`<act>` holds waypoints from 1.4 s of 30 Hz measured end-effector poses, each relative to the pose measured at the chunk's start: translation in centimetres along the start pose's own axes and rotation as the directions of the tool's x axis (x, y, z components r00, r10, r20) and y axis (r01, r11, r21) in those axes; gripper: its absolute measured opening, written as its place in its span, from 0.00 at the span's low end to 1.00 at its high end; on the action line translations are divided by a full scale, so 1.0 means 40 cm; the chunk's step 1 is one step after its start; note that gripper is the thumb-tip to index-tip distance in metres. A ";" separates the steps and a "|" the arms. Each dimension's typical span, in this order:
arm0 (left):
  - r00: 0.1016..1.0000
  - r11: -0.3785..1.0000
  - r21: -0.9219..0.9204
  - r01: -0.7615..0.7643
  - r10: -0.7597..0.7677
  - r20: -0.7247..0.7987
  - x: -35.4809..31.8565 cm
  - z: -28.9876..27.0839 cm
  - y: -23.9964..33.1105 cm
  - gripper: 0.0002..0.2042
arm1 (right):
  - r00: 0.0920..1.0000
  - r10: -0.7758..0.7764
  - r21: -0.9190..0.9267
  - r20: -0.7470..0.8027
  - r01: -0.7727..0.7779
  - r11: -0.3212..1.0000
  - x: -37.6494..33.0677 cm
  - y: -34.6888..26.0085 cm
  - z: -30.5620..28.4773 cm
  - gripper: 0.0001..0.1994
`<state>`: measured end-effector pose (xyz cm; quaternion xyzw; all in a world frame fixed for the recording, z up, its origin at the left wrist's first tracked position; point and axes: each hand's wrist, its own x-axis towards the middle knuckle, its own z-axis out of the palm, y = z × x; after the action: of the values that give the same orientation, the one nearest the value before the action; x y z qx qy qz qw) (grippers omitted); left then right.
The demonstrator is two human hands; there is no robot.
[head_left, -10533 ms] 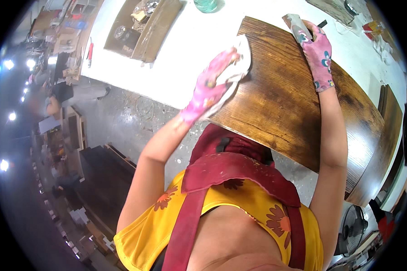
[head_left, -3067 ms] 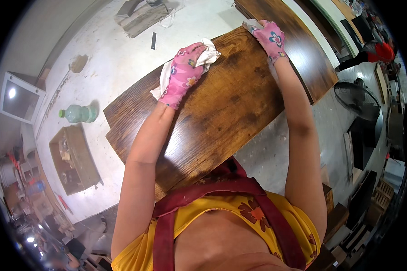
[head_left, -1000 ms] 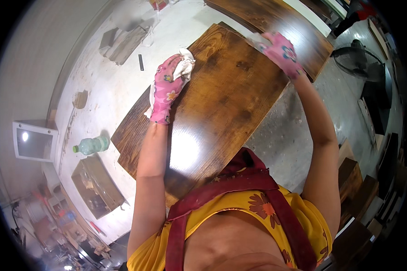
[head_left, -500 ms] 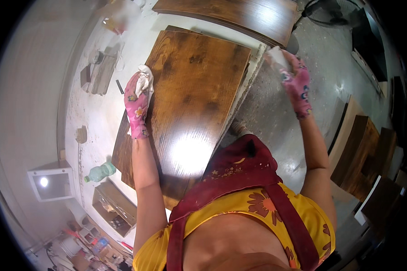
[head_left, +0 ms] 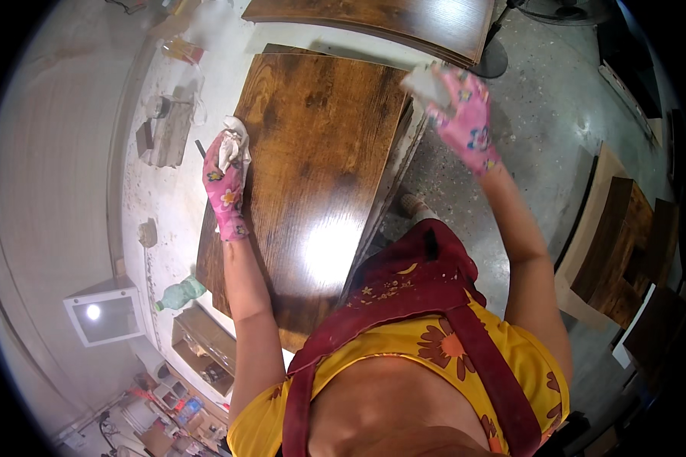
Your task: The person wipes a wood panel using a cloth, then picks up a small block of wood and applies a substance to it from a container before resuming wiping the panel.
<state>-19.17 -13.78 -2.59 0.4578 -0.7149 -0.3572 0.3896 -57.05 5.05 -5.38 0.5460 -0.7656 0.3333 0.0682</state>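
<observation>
A stack of brown wood-grain boards point(head_left: 320, 145) lies on the white worktable, its glossy top board reflecting a lamp. At the stack's left edge my left hand point(head_left: 225, 190), in a pink flowered glove, is closed around a crumpled white cloth point(head_left: 234, 145). My right hand point(head_left: 469, 122), gloved the same way, is at the far right corner of the top board. Its fingers grip a pale flat piece point(head_left: 427, 85), slightly blurred, whose kind I cannot make out. That piece overlaps the corner in view; whether it touches is unclear.
Another board stack point(head_left: 381, 27) lies beyond. Along the table's left side are a green plastic bottle point(head_left: 181, 292), an open box point(head_left: 206, 346) and wood scraps point(head_left: 171, 133). A fan point(head_left: 560, 11) stands at the far right, with more boards point(head_left: 613, 251) on the right.
My right hand has moved left with the pale piece, from beside the stack to the top board's far right corner. My left hand keeps the cloth at the left edge. The view has shifted slightly.
</observation>
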 end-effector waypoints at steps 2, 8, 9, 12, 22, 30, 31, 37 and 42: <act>1.000 1.000 -0.007 0.007 -0.007 -0.002 0.000 0.005 -0.004 0.20 | 0.996 0.089 -0.010 0.016 -0.089 0.996 0.081 0.041 0.002 0.30; 1.000 1.000 0.022 0.010 -0.009 -0.017 -0.003 -0.005 -0.019 0.21 | 0.996 0.091 0.250 -0.020 -0.083 0.965 0.082 0.089 0.019 0.27; 1.000 1.000 0.008 0.001 -0.001 -0.014 -0.003 -0.005 -0.019 0.21 | 0.998 0.061 0.255 0.002 -0.059 0.965 0.068 0.078 0.021 0.27; 1.000 0.999 0.034 0.028 -0.028 0.005 0.001 -0.003 -0.003 0.22 | 0.996 0.047 0.286 0.077 -0.067 0.956 0.037 0.042 -0.001 0.29; 1.000 0.997 0.078 0.029 -0.029 -0.007 -0.012 0.007 0.039 0.19 | 0.965 -0.171 0.322 0.198 0.101 0.941 -0.096 -0.016 -0.063 0.34; 0.998 0.991 0.122 0.055 -0.051 -0.038 -0.006 0.008 0.036 0.20 | 0.978 -0.139 0.334 0.156 0.080 0.939 0.016 0.030 -0.025 0.30; 0.998 0.989 0.141 0.048 -0.042 -0.045 -0.007 0.012 0.043 0.20 | 0.971 -0.192 0.325 0.146 0.136 0.936 -0.020 0.009 -0.031 0.30; 0.999 0.993 0.111 -0.040 0.042 -0.014 -0.013 0.008 0.035 0.18 | 0.825 -0.524 0.537 0.212 0.350 0.768 -0.269 -0.178 -0.073 0.30; 0.963 0.920 0.286 -0.267 0.247 0.105 -0.066 -0.028 0.056 0.19 | 0.889 -0.427 0.440 0.163 0.322 0.838 -0.236 -0.159 -0.080 0.29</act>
<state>-18.28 -10.76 -0.75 0.4011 -0.8269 -0.2064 0.3358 -48.54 13.21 -4.56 0.7263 -0.5603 0.3900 -0.0797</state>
